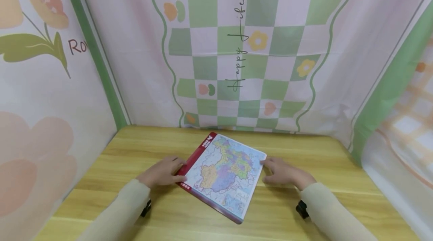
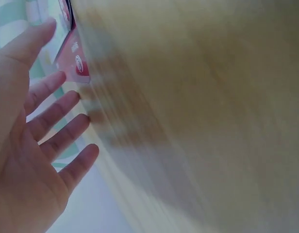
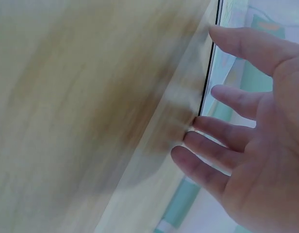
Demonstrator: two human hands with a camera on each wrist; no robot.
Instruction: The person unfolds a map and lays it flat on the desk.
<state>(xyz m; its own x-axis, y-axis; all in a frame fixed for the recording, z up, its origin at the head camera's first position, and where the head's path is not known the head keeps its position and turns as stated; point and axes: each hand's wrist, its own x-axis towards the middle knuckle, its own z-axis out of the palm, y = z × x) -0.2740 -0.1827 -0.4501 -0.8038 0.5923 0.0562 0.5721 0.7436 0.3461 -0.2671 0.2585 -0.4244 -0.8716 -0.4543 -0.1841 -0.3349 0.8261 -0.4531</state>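
A flat map board with a red border and a many-coloured map lies at a slant on the wooden table. My left hand is at its red left edge, the thumb reaching over the border. In the left wrist view, the fingers of this hand are spread and fairly straight beside the board's red corner. My right hand is at the board's right edge, with fingertips by the upper right corner. Spread, slightly bent fingers of that hand show beside the dark thin edge in the right wrist view.
The wooden table has rounded far corners. Behind it hangs a green-and-white checked curtain, and printed cloth hangs along the left side. Black straps with small devices are at both wrists, partly under beige sleeves.
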